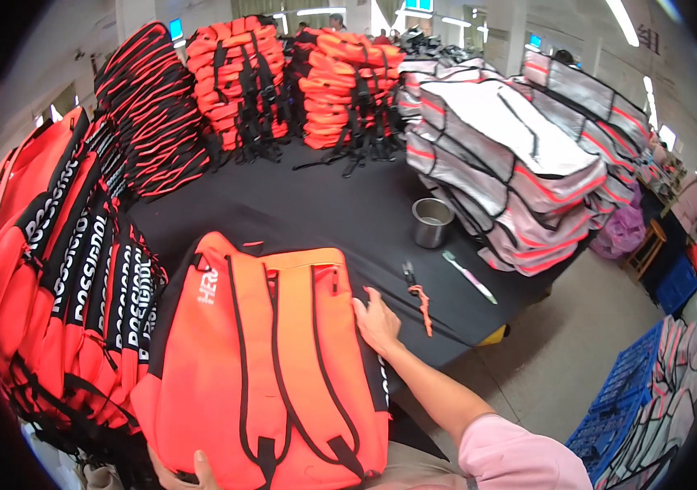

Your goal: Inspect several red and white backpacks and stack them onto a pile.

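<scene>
A bright red-orange backpack lies in front of me with its two orange shoulder straps facing up. Its lower end reaches the near edge of the table. At the bag's lower left corner, my left hand grips the edge, thumb on top and the other fingers mostly hidden. Against the upper right side, my right hand holds the bag's edge, the fingers partly out of sight. Right of that hand, small snips with an orange cord and a white-and-green toothbrush-like tool lie on the black cloth.
A metal cup stands on the dark table. Stacked red bags crowd the left side. Piles of orange strapped panels line the back. Silvery-grey pieces are heaped at right. A blue crate sits on the floor.
</scene>
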The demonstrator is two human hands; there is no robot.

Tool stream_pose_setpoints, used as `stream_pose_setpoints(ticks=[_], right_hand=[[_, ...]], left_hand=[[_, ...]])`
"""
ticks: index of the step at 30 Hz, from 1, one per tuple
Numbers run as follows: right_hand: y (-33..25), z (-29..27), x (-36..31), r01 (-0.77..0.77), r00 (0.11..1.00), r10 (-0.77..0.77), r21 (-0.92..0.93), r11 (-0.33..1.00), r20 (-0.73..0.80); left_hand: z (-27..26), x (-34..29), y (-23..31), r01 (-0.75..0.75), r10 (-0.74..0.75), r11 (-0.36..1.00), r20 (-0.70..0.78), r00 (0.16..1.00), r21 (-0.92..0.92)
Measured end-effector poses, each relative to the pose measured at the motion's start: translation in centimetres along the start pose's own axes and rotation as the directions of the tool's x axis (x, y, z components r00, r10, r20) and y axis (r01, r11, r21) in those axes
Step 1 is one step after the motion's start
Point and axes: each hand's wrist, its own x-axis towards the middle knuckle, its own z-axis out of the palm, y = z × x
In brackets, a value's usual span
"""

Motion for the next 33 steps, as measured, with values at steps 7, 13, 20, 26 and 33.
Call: stream_pose_setpoints(ticks=[7,13,20,26,33], right_hand=[[0.4,0.4,-1.0,-0.013,0.993,0.006,-0.063,0.998,-0.117],[-1.5,-0.3,0.2,-0.112,0.994,0.110,0.068,0.991,0.021],[-0.8,2.9,5.5,-0.493,0.863,0.355,0.753,0.437,0.359],[-11.6,0.6,11.1,-0.310,0.951,0.041,0.943,0.122,0.307],[-28.9,-3.4,14.4,-0.083,0.954,-0.289,0.997,-0.004,0.078]], left_hand=[[3.4,9.6,-0.2,-0.160,0.154,0.984,0.079,0.985,0.074],[7.2,15.5,1.0,0.075,-0.053,0.978,0.114,0.992,-0.193],[8.3,24.5,10.0,-0.408,0.453,0.877,0.151,0.879,-0.254],[4.7,27.3,15.7,-0.549,0.606,0.744,0.039,0.794,-0.381],[-7.9,26.8,16.3,-0.203,0.208,0.978,-0.186,0.960,0.046]])
